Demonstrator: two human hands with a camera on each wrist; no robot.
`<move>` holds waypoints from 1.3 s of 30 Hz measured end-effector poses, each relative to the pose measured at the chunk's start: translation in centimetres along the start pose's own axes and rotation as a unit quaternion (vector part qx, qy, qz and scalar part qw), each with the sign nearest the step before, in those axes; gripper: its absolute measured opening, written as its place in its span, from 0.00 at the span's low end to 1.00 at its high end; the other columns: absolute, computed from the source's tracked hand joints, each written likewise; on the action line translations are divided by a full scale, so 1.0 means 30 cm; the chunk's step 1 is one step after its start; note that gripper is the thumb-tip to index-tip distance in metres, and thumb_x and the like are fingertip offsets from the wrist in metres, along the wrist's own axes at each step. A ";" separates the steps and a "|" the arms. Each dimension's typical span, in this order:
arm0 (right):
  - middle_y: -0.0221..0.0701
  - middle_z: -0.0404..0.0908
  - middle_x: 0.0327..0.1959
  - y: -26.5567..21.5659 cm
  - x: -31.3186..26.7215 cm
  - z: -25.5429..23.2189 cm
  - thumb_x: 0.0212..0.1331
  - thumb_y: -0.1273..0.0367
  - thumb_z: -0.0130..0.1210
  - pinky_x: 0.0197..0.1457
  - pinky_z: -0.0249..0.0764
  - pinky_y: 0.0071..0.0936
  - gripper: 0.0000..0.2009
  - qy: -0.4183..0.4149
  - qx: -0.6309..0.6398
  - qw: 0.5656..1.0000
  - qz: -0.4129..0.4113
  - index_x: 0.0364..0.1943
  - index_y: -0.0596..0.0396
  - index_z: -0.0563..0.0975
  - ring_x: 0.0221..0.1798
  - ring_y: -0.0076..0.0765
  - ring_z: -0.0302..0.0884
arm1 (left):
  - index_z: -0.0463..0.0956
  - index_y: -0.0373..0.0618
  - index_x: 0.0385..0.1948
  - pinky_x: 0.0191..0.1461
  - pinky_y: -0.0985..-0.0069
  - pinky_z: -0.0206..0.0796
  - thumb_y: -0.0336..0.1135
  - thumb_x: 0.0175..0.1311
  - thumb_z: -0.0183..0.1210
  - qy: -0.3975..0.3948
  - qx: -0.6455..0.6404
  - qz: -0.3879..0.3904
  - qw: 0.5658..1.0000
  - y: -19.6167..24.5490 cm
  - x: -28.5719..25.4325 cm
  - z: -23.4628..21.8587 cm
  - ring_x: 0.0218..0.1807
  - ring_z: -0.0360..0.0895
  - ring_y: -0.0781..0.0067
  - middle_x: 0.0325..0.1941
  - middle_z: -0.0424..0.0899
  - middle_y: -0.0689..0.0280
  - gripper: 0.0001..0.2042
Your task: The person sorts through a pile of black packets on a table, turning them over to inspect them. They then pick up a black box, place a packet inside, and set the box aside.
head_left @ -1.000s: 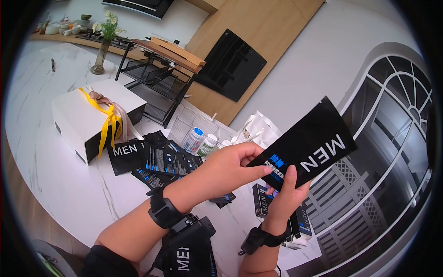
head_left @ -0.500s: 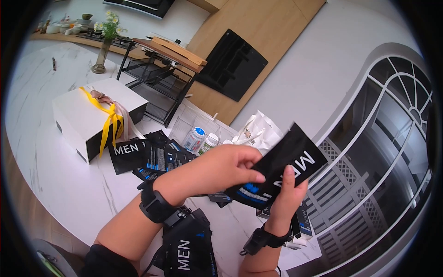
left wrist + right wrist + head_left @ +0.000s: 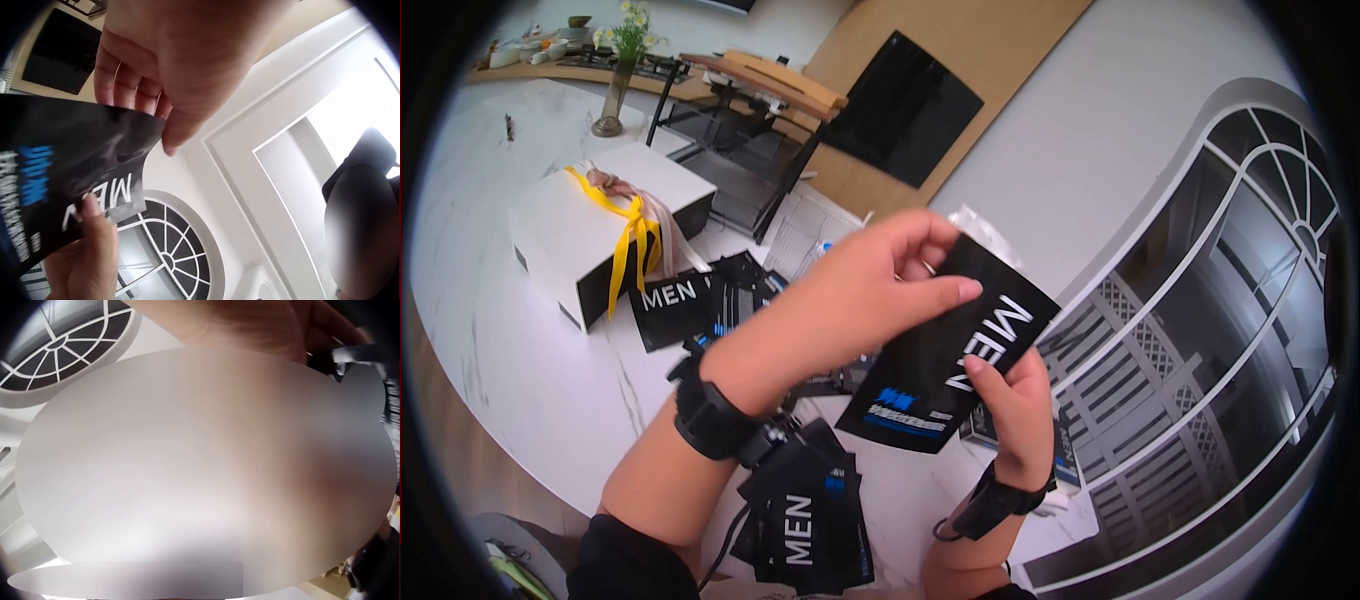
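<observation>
A flat black pouch [image 3: 915, 370] with white "MEN" lettering and blue print is held up over the table, tilted, between both hands. My left hand [image 3: 880, 280] pinches its upper edge, thumb on the printed front and fingers behind. From the right side, my right hand [image 3: 1018, 415] grips the pouch with its thumb across the lettering. In the left wrist view, the left hand [image 3: 169, 62] holds the pouch's [image 3: 94, 156] corner. The right wrist view is mostly blurred over; part of a hand [image 3: 250, 328] shows at its top.
Similar black pouches [image 3: 665, 300] lie piled beyond my left arm; another stack [image 3: 805, 530] lies near me. Small black boxes [image 3: 1068, 465] stand partly behind the right hand. A white box [image 3: 550, 215] with a yellow ribbon [image 3: 640, 240], a wire basket [image 3: 805, 235] and a rack [image 3: 740, 135] stand farther back.
The pouch has come down and left and turned more upright, its printed front still facing me. My left hand has moved from its lower part to the upper edge; the right still grips it.
</observation>
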State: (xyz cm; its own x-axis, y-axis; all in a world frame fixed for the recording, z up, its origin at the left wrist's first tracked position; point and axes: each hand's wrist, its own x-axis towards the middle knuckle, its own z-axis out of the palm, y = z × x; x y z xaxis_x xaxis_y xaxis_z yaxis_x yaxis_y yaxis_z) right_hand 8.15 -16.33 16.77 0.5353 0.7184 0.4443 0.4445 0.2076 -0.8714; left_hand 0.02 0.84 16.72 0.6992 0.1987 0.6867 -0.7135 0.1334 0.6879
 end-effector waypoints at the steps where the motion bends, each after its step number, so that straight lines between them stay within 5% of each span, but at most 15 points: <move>1: 0.30 0.74 0.46 0.003 -0.001 -0.009 0.55 0.77 0.52 0.52 0.66 0.21 0.19 -0.041 -0.001 0.999 0.030 0.51 0.63 0.65 0.48 0.22 0.70 | 0.68 0.40 0.44 0.36 0.89 0.63 0.26 0.54 0.57 0.003 0.113 -0.023 0.993 0.028 -0.010 -0.011 0.34 0.70 0.88 0.32 0.74 0.73 0.15; 3: 0.30 0.74 0.45 0.010 -0.001 -0.017 0.55 0.76 0.53 0.50 0.67 0.21 0.18 -0.062 0.000 0.995 0.083 0.51 0.61 0.66 0.47 0.21 0.70 | 0.70 0.41 0.43 0.32 0.90 0.62 0.24 0.52 0.58 0.005 0.266 -0.013 0.964 0.048 -0.022 -0.032 0.33 0.69 0.89 0.31 0.74 0.74 0.15; 8: 0.22 0.74 0.31 0.015 0.038 0.002 0.51 0.76 0.56 0.37 0.65 0.11 0.17 -0.035 -0.040 0.997 0.049 0.46 0.57 0.68 0.34 0.14 0.69 | 0.72 0.41 0.39 0.29 0.88 0.62 0.27 0.51 0.59 -0.114 0.253 -0.077 0.958 -0.003 -0.028 -0.060 0.28 0.69 0.87 0.28 0.75 0.72 0.13; 12: 0.21 0.76 0.30 0.081 0.065 -0.038 0.49 0.75 0.58 0.25 0.60 0.09 0.18 -0.147 -0.082 0.976 0.135 0.46 0.52 0.70 0.29 0.09 0.67 | 0.73 0.42 0.36 0.26 0.82 0.64 0.32 0.52 0.58 -0.109 0.348 -0.208 0.907 -0.002 -0.031 -0.059 0.23 0.72 0.81 0.27 0.77 0.67 0.10; 14: 0.21 0.76 0.31 0.144 0.087 -0.041 0.49 0.73 0.58 0.25 0.64 0.11 0.17 -0.232 -0.108 0.945 0.203 0.45 0.51 0.70 0.30 0.11 0.68 | 0.74 0.41 0.34 0.30 0.78 0.66 0.37 0.54 0.57 -0.165 0.462 -0.228 0.841 -0.016 -0.035 -0.080 0.26 0.74 0.75 0.28 0.79 0.63 0.11; 16: 0.26 0.75 0.35 0.251 0.096 -0.028 0.50 0.68 0.58 0.25 0.71 0.16 0.15 -0.319 -0.163 0.922 0.147 0.41 0.55 0.70 0.31 0.19 0.72 | 0.75 0.41 0.34 0.35 0.73 0.66 0.42 0.54 0.56 -0.179 0.505 -0.183 0.824 -0.053 -0.047 -0.109 0.31 0.76 0.66 0.31 0.79 0.59 0.14; 18: 0.26 0.73 0.33 0.223 0.109 0.023 0.50 0.67 0.58 0.24 0.72 0.18 0.14 -0.394 -0.181 0.863 0.260 0.39 0.57 0.69 0.31 0.21 0.72 | 0.75 0.40 0.35 0.39 0.71 0.66 0.44 0.54 0.56 -0.152 0.554 -0.234 0.784 -0.050 -0.048 -0.107 0.36 0.76 0.60 0.32 0.79 0.57 0.16; 22: 0.28 0.72 0.25 0.265 0.107 0.061 0.47 0.62 0.59 0.27 0.73 0.23 0.16 -0.429 -0.201 0.837 0.274 0.35 0.57 0.70 0.29 0.25 0.73 | 0.74 0.41 0.37 0.40 0.71 0.66 0.46 0.54 0.56 -0.149 0.552 -0.245 0.783 -0.045 -0.033 -0.114 0.37 0.76 0.59 0.33 0.79 0.57 0.17; 23: 0.31 0.73 0.24 0.267 0.106 0.060 0.46 0.59 0.59 0.30 0.73 0.26 0.17 -0.440 -0.299 0.823 0.201 0.32 0.57 0.72 0.29 0.29 0.74 | 0.74 0.41 0.38 0.40 0.71 0.66 0.46 0.54 0.57 -0.146 0.521 -0.235 0.807 -0.047 -0.044 -0.106 0.37 0.76 0.59 0.33 0.79 0.56 0.18; 24: 0.33 0.74 0.24 0.272 0.101 0.058 0.44 0.55 0.59 0.32 0.72 0.29 0.19 -0.440 -0.392 0.798 0.127 0.30 0.57 0.74 0.29 0.33 0.75 | 0.73 0.40 0.39 0.40 0.72 0.66 0.46 0.54 0.57 -0.147 0.519 -0.242 0.806 -0.047 -0.042 -0.103 0.37 0.76 0.60 0.34 0.79 0.56 0.18; 28: 0.34 0.79 0.27 0.259 0.090 0.049 0.44 0.52 0.59 0.34 0.69 0.29 0.19 -0.186 -0.512 0.824 0.158 0.29 0.55 0.76 0.33 0.38 0.76 | 0.72 0.39 0.41 0.41 0.74 0.67 0.47 0.56 0.56 -0.153 0.509 -0.236 0.813 -0.046 -0.040 -0.096 0.36 0.76 0.65 0.32 0.79 0.58 0.20; 30: 0.37 0.78 0.36 0.302 0.117 0.032 0.45 0.54 0.58 0.40 0.70 0.29 0.20 -0.148 -0.461 0.850 0.207 0.34 0.56 0.75 0.39 0.40 0.75 | 0.72 0.39 0.41 0.41 0.76 0.66 0.46 0.56 0.56 -0.164 0.489 -0.259 0.817 -0.039 -0.032 -0.088 0.35 0.76 0.67 0.32 0.79 0.59 0.19; 32: 0.42 0.71 0.48 0.463 0.137 0.004 0.41 0.51 0.60 0.50 0.66 0.36 0.28 -0.012 -0.505 0.861 -0.061 0.43 0.58 0.72 0.52 0.45 0.68 | 0.71 0.39 0.43 0.42 0.77 0.66 0.42 0.57 0.56 -0.164 0.468 -0.285 0.820 -0.034 -0.028 -0.079 0.37 0.76 0.71 0.33 0.79 0.61 0.18; 36: 0.43 0.63 0.56 0.641 0.104 0.005 0.46 0.49 0.55 0.61 0.56 0.43 0.35 -0.013 -0.572 0.817 -0.069 0.54 0.59 0.64 0.60 0.48 0.58 | 0.71 0.39 0.42 0.41 0.76 0.67 0.44 0.56 0.56 -0.160 0.466 -0.279 0.824 -0.050 -0.042 -0.088 0.37 0.77 0.66 0.34 0.80 0.57 0.19; 39: 0.42 0.65 0.55 0.675 0.096 0.004 0.49 0.50 0.53 0.61 0.56 0.44 0.31 -0.073 -0.522 0.849 -0.013 0.52 0.58 0.67 0.60 0.48 0.58 | 0.71 0.39 0.43 0.41 0.78 0.66 0.42 0.57 0.56 -0.153 0.433 -0.277 0.844 -0.051 -0.037 -0.088 0.37 0.77 0.70 0.35 0.80 0.58 0.18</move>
State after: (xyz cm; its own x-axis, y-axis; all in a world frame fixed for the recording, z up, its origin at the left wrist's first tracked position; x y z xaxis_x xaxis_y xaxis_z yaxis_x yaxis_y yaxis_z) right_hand 18.60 -9.97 0.37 0.4546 0.8127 0.3644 0.8905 -0.4231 -0.1673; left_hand 0.21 2.99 14.29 0.9883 0.0607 0.1399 -0.0650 -0.6624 0.7463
